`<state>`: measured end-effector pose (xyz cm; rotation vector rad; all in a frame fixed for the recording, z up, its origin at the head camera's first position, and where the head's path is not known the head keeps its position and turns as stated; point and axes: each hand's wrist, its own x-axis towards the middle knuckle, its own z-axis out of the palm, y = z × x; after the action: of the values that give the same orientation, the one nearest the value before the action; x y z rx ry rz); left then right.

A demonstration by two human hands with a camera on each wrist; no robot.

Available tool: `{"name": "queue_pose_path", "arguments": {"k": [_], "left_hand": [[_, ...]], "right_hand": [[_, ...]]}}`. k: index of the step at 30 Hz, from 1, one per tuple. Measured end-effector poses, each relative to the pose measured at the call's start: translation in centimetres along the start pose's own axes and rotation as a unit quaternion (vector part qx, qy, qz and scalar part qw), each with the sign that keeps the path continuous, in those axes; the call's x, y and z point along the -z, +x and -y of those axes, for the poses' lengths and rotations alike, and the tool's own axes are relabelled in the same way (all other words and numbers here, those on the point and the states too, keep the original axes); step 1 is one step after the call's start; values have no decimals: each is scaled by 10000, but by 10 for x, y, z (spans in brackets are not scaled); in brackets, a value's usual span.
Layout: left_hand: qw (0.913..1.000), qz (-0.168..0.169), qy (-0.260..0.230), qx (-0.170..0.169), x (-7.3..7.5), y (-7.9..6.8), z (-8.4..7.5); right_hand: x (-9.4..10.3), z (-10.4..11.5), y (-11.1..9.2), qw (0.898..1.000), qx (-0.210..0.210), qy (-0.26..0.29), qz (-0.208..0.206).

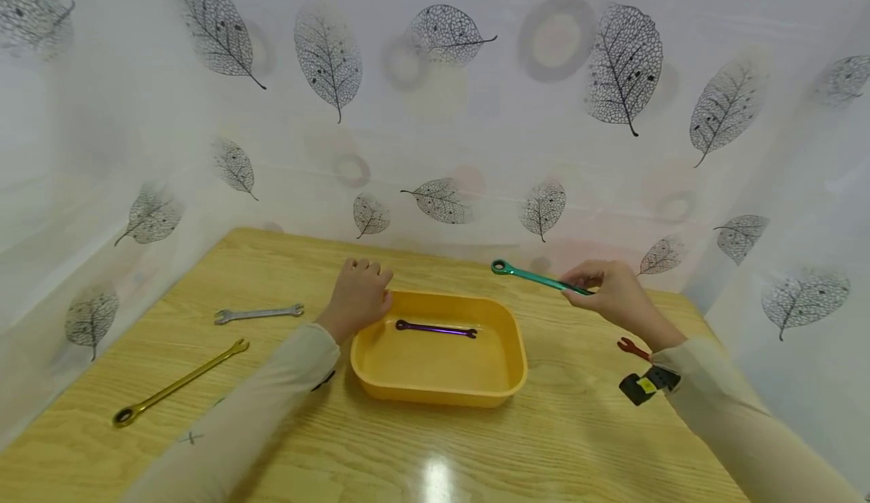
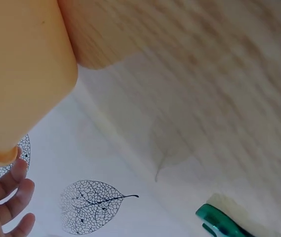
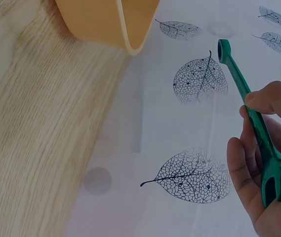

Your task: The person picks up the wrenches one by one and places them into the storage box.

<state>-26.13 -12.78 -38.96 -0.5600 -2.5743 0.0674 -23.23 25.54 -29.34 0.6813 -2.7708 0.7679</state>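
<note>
My right hand (image 1: 612, 291) pinches a green combination wrench (image 1: 533, 277) by its open end, raised in the air to the right of a yellow plastic bin (image 1: 438, 395). The wrench's ring end points left, toward the bin. In the right wrist view, thumb and fingers lie along the wrench shank (image 3: 238, 79). My left hand (image 1: 360, 297) grips the bin's far left corner, and its fingers (image 2: 12, 185) curl at the rim in the left wrist view. Inside the bin lies a purple wrench (image 1: 435, 329).
Left on the wooden table (image 1: 557, 442) lie a silver open-end wrench (image 1: 258, 314) and a long gold wrench (image 1: 183, 382). Another green wrench (image 2: 221, 222) is mostly hidden by my left arm. A red wrench (image 1: 633, 348) lies partly behind my right wrist. Leaf-patterned sheeting (image 1: 442, 133) encloses the table.
</note>
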Motion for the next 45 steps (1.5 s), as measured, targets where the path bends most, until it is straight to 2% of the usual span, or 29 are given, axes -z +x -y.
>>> {"name": "queue_pose_path", "arguments": {"k": [15, 30, 45], "left_hand": [[9991, -395, -144, -39, -4, -4, -2], [9990, -329, -311, -3, 1, -5, -2], [9992, -269, -286, -6, -3, -4, 0]], "right_hand": [[-24, 17, 17, 9985, 456, 304, 86], [-45, 36, 33, 9959, 652, 405, 472], [-63, 51, 46, 9910, 765, 675, 870]]}}
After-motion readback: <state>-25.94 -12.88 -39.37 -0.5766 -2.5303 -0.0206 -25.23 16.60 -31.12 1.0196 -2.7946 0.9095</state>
